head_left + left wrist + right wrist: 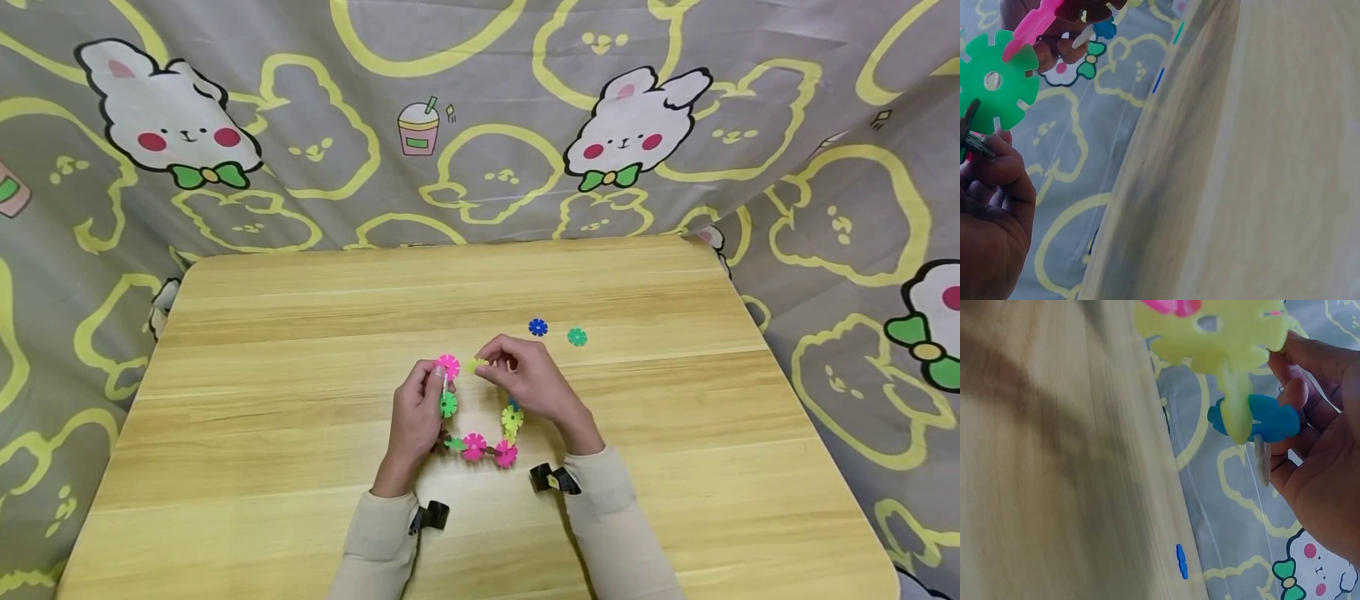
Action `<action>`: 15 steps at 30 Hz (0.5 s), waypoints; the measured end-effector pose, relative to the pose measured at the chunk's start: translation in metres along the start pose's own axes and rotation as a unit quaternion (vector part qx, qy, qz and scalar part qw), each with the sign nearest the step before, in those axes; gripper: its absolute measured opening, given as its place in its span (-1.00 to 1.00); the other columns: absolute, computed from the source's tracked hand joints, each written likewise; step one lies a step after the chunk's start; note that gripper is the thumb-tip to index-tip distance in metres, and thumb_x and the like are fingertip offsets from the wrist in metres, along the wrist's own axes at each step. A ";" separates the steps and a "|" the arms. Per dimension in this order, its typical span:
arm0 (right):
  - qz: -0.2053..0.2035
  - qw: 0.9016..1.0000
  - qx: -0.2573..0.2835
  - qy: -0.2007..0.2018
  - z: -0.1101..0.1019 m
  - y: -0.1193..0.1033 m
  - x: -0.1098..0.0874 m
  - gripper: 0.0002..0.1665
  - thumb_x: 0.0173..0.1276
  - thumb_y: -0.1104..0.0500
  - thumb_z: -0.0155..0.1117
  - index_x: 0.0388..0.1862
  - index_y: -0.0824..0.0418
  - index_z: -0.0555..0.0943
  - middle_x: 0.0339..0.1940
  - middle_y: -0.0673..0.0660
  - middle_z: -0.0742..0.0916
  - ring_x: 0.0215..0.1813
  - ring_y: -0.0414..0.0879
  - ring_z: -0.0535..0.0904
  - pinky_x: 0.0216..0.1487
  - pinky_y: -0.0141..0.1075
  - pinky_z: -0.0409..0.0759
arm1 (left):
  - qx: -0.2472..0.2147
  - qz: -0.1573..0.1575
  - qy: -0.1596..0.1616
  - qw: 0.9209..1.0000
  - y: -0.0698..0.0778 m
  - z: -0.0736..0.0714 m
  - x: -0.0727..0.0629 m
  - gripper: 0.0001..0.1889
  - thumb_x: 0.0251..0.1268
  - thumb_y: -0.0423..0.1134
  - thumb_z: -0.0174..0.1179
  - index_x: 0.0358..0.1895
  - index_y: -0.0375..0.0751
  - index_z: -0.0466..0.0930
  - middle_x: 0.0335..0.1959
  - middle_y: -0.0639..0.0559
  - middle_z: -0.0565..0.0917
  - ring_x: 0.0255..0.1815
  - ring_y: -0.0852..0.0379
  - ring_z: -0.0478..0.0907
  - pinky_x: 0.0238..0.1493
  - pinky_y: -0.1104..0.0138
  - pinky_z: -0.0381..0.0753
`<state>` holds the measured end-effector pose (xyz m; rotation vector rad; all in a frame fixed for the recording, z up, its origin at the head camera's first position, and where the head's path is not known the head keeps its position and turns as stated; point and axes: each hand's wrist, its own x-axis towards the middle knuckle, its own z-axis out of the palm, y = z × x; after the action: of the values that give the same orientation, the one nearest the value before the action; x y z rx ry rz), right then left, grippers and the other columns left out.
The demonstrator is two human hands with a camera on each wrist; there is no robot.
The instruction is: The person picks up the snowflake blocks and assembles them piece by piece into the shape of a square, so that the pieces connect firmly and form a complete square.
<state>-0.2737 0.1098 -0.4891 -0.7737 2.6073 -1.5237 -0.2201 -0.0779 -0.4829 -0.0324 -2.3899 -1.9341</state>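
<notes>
Between the two hands hangs a chain of notched plastic snowflake discs in pink, green, yellow, brown and other colours, bent into a nearly closed loop. My left hand (pixel 414 417) grips one end, its thumb by a pink disc (pixel 447 364). Just below that, a green disc (pixel 450 408) shows, large in the left wrist view. My right hand (pixel 536 382) pinches the other end, with a yellow disc (pixel 476 365) at its fingertips and a small gap to the pink one. In the right wrist view a teal disc (pixel 1280 419) lies against the right fingers. Two pink discs form the loop's near side.
A loose blue disc (pixel 534 324) and a loose green disc (pixel 577 337) lie flat on the wooden table (pixel 285 400), beyond the right hand. A grey patterned curtain (pixel 495 92) hangs behind the table and along its sides.
</notes>
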 end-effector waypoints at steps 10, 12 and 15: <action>-0.028 0.999 -0.012 0.011 0.005 -0.001 0.000 -0.91 0.26 0.16 0.38 -0.24 0.04 0.68 -0.51 -0.10 0.62 -0.46 -0.25 0.43 -0.45 -0.35 0.44 | -0.003 -0.004 0.000 1.000 0.002 0.001 0.000 -0.76 0.54 -0.31 -0.10 -0.22 -0.39 0.52 -0.42 -0.29 0.61 -0.53 0.26 0.40 -0.46 0.48 0.39; -0.039 0.999 -0.017 0.016 0.005 0.000 0.000 -0.92 0.26 0.15 0.38 -0.26 0.04 0.68 -0.48 -0.10 0.65 -0.46 -0.26 0.44 -0.45 -0.37 0.44 | -0.002 -0.005 -0.001 1.000 0.002 0.001 -0.001 -0.76 0.54 -0.31 -0.10 -0.22 -0.39 0.52 -0.43 -0.27 0.61 -0.53 0.26 0.40 -0.46 0.48 0.39; -0.050 0.998 -0.025 0.021 0.007 0.000 0.001 -0.95 0.27 0.13 0.38 -0.30 0.04 0.70 -0.45 -0.11 0.68 -0.45 -0.26 0.45 -0.45 -0.39 0.44 | -0.001 -0.006 -0.003 1.000 0.001 0.002 0.000 -0.76 0.54 -0.30 -0.10 -0.22 -0.38 0.52 -0.43 -0.25 0.61 -0.53 0.26 0.40 -0.45 0.48 0.40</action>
<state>-0.2726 0.1042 -0.4924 -0.8995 2.6847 -1.5220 -0.2199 -0.0760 -0.4826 -0.0237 -2.3980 -1.9445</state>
